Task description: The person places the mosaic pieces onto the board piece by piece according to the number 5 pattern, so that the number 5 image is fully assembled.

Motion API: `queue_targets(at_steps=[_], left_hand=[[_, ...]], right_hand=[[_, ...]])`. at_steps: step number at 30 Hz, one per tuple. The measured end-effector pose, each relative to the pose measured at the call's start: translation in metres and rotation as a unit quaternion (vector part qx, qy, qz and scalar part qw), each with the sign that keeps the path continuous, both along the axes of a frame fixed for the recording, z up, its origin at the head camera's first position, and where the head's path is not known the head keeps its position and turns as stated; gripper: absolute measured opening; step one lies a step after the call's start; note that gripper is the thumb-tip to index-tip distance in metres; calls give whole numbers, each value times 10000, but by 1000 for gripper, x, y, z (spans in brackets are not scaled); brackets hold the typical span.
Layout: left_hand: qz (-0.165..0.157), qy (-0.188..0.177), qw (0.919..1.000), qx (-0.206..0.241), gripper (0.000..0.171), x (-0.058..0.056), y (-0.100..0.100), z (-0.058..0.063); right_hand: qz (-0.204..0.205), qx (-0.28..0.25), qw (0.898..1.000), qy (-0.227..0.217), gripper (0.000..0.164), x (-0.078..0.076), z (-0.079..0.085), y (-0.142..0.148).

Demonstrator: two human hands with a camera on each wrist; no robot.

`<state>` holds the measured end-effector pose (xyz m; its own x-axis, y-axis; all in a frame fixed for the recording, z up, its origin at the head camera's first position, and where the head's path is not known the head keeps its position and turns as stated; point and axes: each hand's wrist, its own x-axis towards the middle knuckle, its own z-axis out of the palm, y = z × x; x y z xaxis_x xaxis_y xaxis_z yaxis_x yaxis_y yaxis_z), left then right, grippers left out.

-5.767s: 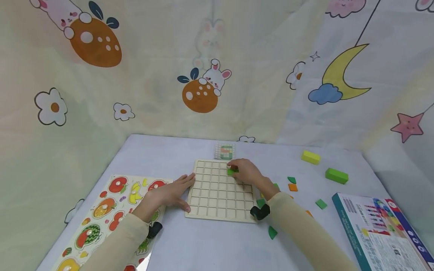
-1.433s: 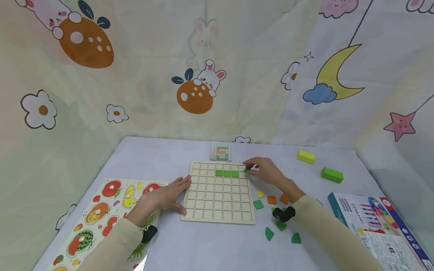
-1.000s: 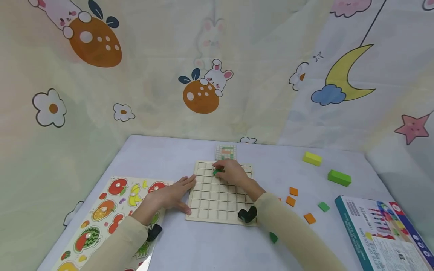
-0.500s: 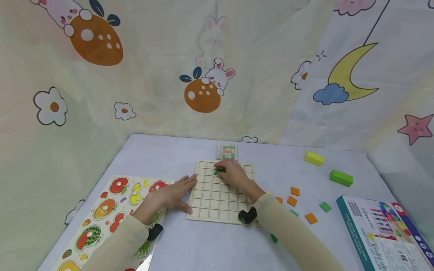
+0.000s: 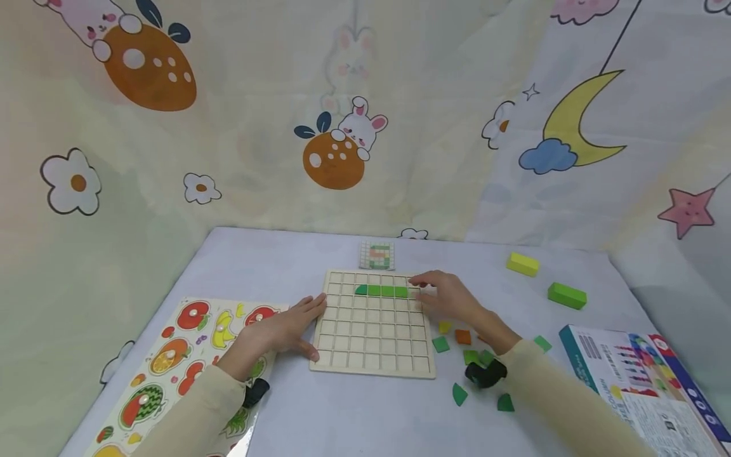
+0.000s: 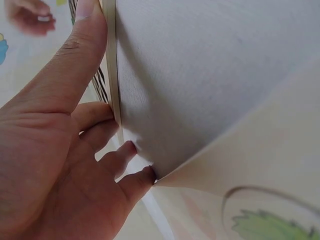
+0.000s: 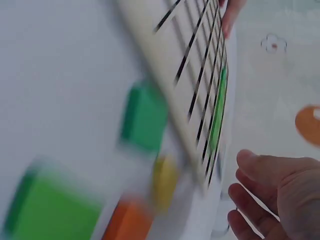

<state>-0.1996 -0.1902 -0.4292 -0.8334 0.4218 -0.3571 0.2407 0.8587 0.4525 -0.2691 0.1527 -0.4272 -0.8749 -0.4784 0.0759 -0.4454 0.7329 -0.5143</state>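
Note:
A pale wooden grid board [image 5: 371, 336] lies in the middle of the table. Near its top is a row of light green squares [image 5: 388, 291], with a dark green round-cornered piece [image 5: 362, 290] at the row's left end. My left hand [image 5: 285, 330] rests along the board's left edge, fingers extended; in the left wrist view the thumb touches the board's side [image 6: 114, 70]. Over the board's upper right edge is my right hand [image 5: 451, 299]. Its fingers are loosely bent and apart, with nothing between them in the right wrist view, where the hand [image 7: 287, 187] sits beside the board.
Right of the board lie loose green, orange and yellow pieces, including an orange square [image 5: 462, 336]. A pattern card [image 5: 377, 255] stands behind the board. Yellow [image 5: 522, 264] and green [image 5: 567, 296] blocks and a box [image 5: 639, 374] are at right, a fruit sheet [image 5: 188, 355] at left.
The right hand has let go of the dark green round-cornered piece at the row's left end and moved right, uncovering the row. The left hand stays at the board's edge.

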Motion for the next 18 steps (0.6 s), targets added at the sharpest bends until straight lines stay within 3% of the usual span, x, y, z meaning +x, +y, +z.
queue_targets(at_steps=[6, 9, 13, 18], left_hand=[[-5, -36, 10000, 62, 108, 0, -1, 2], [-18, -31, 10000, 84, 108, 0, -1, 2], [1, -44, 9999, 102, 109, 0, -3, 1], [17, -84, 9999, 147, 109, -1, 0, 1]], right_hand=[[-536, 90, 9973, -493, 41, 15, -4, 87], [-753, 117, 9947, -686, 47, 22, -8, 117], [-844, 198, 9944, -609, 52, 29, -16, 132], [-947, 308, 9943, -371, 46, 35, -25, 134]])
